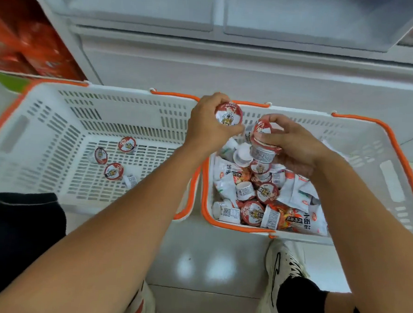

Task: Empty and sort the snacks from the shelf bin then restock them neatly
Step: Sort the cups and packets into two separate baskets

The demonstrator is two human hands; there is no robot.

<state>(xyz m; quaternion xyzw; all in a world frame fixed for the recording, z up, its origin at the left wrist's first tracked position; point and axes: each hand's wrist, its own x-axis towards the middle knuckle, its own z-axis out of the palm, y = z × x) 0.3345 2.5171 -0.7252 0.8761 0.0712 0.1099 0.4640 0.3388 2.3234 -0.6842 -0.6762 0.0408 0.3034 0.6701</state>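
I see two white slotted baskets [81, 129] with orange rims, small white cups [228, 114] with red printed lids, red-and-white packets [293, 217], and white shoes [283, 265] with black stripes.

bright, even overhead light | glare on floor [201, 265] | edges warped, blurred

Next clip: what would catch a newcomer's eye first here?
Both hands meet mid-frame, the left hand gripping one red-lidded cup and the right hand holding more cups. Below them the right basket is heaped with snacks, while the left basket holds only a few cups.
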